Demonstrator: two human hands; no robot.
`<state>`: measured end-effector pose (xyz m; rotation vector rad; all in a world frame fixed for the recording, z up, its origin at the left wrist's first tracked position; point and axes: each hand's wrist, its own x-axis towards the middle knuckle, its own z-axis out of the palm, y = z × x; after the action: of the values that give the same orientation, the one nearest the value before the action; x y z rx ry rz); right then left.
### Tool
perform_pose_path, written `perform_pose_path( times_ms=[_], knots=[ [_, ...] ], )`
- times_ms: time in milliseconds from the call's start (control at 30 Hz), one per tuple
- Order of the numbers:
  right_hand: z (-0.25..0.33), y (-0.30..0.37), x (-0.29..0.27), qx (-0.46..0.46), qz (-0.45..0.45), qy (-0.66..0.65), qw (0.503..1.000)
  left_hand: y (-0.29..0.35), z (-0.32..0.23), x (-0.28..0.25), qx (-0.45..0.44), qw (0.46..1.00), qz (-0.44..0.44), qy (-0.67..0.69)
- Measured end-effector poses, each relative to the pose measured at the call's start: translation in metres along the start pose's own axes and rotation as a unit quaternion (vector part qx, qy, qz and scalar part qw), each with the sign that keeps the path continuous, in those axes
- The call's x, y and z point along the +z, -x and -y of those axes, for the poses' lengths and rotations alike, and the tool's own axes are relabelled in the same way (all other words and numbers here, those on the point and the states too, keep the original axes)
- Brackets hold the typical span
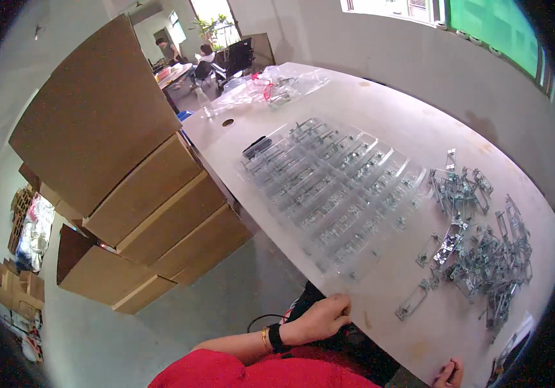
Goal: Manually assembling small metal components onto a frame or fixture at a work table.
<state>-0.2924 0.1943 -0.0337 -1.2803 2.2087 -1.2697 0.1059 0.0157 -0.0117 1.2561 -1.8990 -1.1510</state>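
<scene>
Metal brackets point(484, 258), small stamped pieces of bright sheet steel, are heaped loosely on the right part of the white worktop point(381, 110), with a few strays point(412, 301) scattered toward its near edge. Each piece is judged stiff and light, though with thin, possibly sharp edges and hooks that tangle with neighbours; a single piece is best pinched by its flat long sides and lifted clear of the pile. Just left of the heap, a clear plastic tray point(335, 194) with rows of moulded pockets is laid out, many pockets already filled with the same parts; the tray looks thin and flexible, so it would sag if lifted by one corner. The left hand point(319, 317), a dark band at its wrist, rests at the worktop's near edge, its fingers curled loosely and holding nothing. The right hand point(449, 375) is only partly seen at the lower rim, and whether its fingers are closed cannot be told. Stacked cardboard boxes point(129, 174) stand to the left, and crumpled plastic bags point(271, 87) lie at the far end.
</scene>
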Motion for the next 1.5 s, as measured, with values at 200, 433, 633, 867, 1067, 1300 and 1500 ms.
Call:
perform_pose_path(
  times_ms=[200, 433, 633, 867, 1067, 1300, 1500],
  knots=[
    [-0.007, -0.001, -0.003, 0.016, 0.005, -0.021, 1.0, -0.001, 0.003, 0.0, -0.004, 0.999, 0.037, -0.03],
    [-0.015, 0.0, -0.003, 0.017, 0.007, -0.041, 0.999, -0.001, -0.002, -0.002, -0.006, 1.0, 0.022, -0.017],
    [-0.006, 0.0, -0.005, 0.067, 0.011, -0.064, 0.996, 0.0, 0.007, 0.001, -0.011, 0.999, 0.036, -0.035],
    [-0.004, -0.002, -0.004, 0.076, 0.001, -0.08, 0.994, 0.001, 0.007, 0.002, -0.004, 0.999, 0.032, -0.035],
    [0.002, -0.006, -0.003, 0.086, -0.004, -0.121, 0.989, 0.001, 0.007, 0.002, 0.018, 0.999, 0.016, -0.023],
    [-0.001, -0.007, -0.002, 0.088, -0.018, -0.121, 0.989, 0.001, 0.002, -0.001, 0.006, 1.0, 0.018, -0.009],
    [0.031, -0.013, -0.003, 0.138, -0.01, -0.132, 0.981, 0.0, 0.006, 0.005, 0.027, 1.0, -0.007, 0.003]
  ],
)
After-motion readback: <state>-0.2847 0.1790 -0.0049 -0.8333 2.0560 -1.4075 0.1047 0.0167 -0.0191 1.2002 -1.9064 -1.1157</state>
